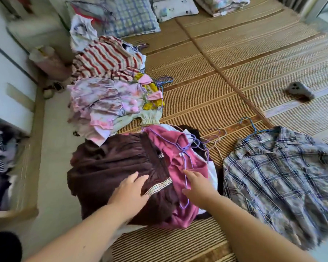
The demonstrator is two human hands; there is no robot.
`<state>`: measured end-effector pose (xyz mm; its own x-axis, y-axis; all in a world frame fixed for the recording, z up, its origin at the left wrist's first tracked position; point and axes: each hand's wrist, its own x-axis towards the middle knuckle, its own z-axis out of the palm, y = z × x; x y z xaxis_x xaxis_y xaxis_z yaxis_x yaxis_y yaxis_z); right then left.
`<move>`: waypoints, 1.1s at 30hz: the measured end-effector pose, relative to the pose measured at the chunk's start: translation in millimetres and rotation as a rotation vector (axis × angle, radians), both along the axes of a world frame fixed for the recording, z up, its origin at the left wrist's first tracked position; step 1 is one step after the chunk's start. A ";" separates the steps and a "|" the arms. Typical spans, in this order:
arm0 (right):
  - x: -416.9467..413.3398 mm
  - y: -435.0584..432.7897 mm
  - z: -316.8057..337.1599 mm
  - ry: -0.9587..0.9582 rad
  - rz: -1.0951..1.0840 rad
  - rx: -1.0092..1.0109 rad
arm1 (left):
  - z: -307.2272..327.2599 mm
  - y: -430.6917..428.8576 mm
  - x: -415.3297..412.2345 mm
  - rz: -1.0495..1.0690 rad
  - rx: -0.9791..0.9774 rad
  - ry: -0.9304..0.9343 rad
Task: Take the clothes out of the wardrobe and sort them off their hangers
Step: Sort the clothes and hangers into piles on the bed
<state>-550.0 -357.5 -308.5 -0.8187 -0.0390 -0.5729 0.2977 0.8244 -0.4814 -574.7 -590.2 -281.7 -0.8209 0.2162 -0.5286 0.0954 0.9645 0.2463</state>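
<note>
The woven mat [225,76] is spread over the whole bed, and the clothes are laid on it in heaps, so the wardrobe part of the task is judged largely done; to the right a plaid shirt [276,173] is laid flat and apart, a blue hanger [252,127] still in its collar; nearest the person a heap is topped by a brown garment [112,163] on the left and a pink garment [180,148] on the right, the two touching along a trimmed edge.

The left hand [130,190] is rested flat on the brown garment, fingers straight and spread, nothing grasped; the right hand [197,184] is laid on the pink garment with fingers stretched forward, and no clasp on anything is seen.

The coming move is judged to turn on the purple hanger [185,163] still threaded in the pink garment; its wire is run roughly away from the person, the hook end at the far side and a looped end close to the body; the wire is passed just beside the right thumb and forefinger, well apart from the left hand, so the right hand is the nearer; a pull along that axis, with the cloth pinned by the left, would probably be called for.
</note>
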 end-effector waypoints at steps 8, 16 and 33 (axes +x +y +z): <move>-8.7 -31.7 -81.7 -0.153 -0.251 0.014 | -82.6 -26.9 -26.5 -0.024 -0.023 -0.078; 1.9 -31.4 -99.3 -0.002 -0.651 -0.156 | -107.3 -28.3 -39.8 -0.051 -0.043 -0.137; 24.4 62.7 155.8 0.433 -0.375 -0.094 | 148.8 13.5 -100.7 -0.100 0.069 0.405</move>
<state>-525.6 -294.8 -152.8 -0.9452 0.2649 -0.1907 0.3210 0.6482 -0.6905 -675.4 -576.7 -132.8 -0.9327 0.3283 -0.1492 0.2895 0.9283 0.2331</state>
